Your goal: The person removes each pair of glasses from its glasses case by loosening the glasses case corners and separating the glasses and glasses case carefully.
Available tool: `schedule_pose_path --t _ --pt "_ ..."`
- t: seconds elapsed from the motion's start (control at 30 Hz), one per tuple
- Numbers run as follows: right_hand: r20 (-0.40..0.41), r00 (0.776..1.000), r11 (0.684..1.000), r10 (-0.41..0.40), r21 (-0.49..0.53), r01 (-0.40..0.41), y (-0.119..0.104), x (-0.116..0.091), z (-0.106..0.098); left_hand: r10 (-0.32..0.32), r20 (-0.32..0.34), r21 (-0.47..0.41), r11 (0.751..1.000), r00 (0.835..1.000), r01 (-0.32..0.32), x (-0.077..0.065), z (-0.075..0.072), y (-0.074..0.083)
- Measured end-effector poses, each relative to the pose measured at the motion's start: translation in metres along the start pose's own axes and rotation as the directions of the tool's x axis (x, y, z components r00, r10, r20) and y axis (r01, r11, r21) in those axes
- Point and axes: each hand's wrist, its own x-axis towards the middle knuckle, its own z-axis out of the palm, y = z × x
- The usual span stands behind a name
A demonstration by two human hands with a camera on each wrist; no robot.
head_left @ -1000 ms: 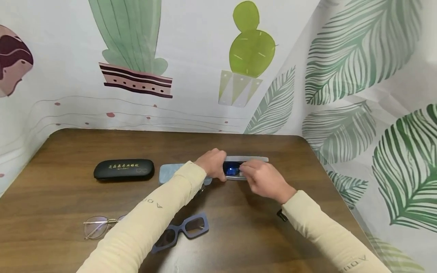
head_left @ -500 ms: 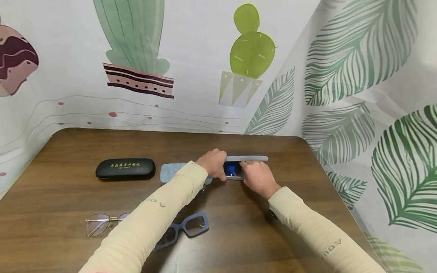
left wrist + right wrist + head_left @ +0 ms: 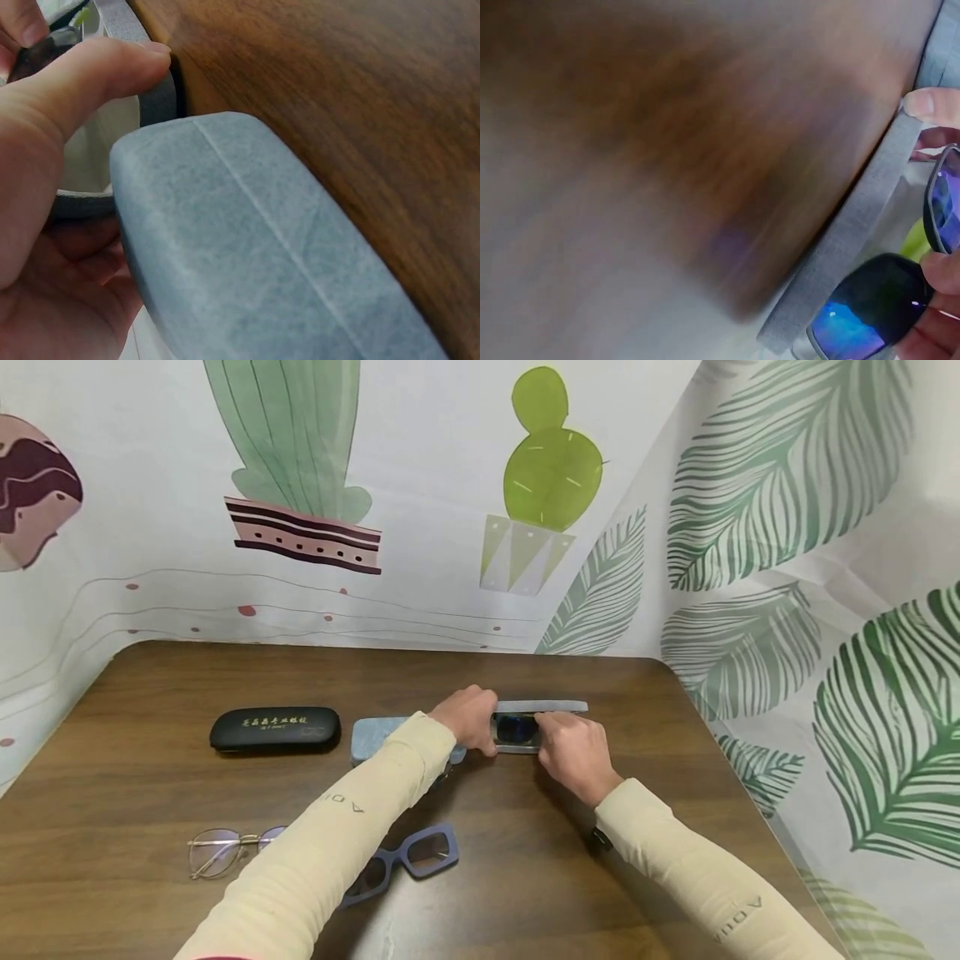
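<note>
An open grey glasses case [image 3: 543,706] lies near the table's far edge, its lid raised at the back. My left hand [image 3: 468,720] grips the left end of this case, thumb over the rim [image 3: 157,101]. Sunglasses [image 3: 517,728] with blue mirrored lenses are at the case's opening, and my right hand [image 3: 577,752] pinches them near the bridge. One lens [image 3: 851,330] shows clearly in the right wrist view. Something yellow-green [image 3: 915,240] sits behind them in the case. Just left of the left hand is a closed light-blue glasses case [image 3: 240,225], partly covered by the forearm.
A black glasses case [image 3: 275,729] with gold lettering lies at the back left. Gold-rimmed eyeglasses [image 3: 213,856] and blue thick-framed sunglasses [image 3: 431,852] lie nearer the front, partly behind the left sleeve [image 3: 337,802]. A leaf-patterned cloth [image 3: 750,610] stands behind the wooden table [image 3: 525,877].
My right hand has turned and shifted slightly, its wrist coming left and its fingers drawing in at the sunglasses. The visible lens looks darker than before. The left hand keeps its grip.
</note>
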Motion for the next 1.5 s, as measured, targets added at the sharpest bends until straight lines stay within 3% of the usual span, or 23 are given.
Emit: schedule_pose_path --t 0.2,0.33,0.57,0.77,0.93,1.13,1.5 --pt "-0.058 0.998 0.998 -0.034 0.047 0.037 0.0 0.003 -0.011 -0.008 -0.014 -0.006 1.0 1.0 0.008 0.0 -0.003 -0.005" --pt "-0.047 0.998 0.995 -0.043 0.089 0.047 -0.004 0.004 -0.027 -0.011 -0.012 -0.011 1.0 1.0 0.011 -0.002 -0.004 -0.008" --pt "0.144 0.985 0.986 -0.089 0.153 0.067 -0.027 -0.017 -0.053 -0.016 -0.011 -0.004 1.0 1.0 0.016 -0.003 -0.008 -0.006" --pt "0.284 0.955 0.978 -0.087 0.209 0.027 -0.045 -0.044 -0.065 0.025 0.008 0.011 1.0 1.0 -0.025 0.003 0.0 -0.001" --pt "0.376 0.919 0.964 -0.116 0.267 0.012 -0.052 -0.053 -0.067 0.026 -0.011 0.025 0.999 1.0 -0.025 0.004 0.006 -0.001" --pt "0.428 0.89 0.959 -0.157 0.28 0.034 -0.055 -0.053 -0.069 0.025 -0.025 0.008 1.0 0.999 -0.025 -0.001 0.004 -0.002" --pt "0.419 0.874 0.935 -0.246 0.34 0.101 -0.057 -0.052 -0.077 0.03 -0.023 -0.009 1.0 0.999 -0.03 -0.003 0.006 -0.003"
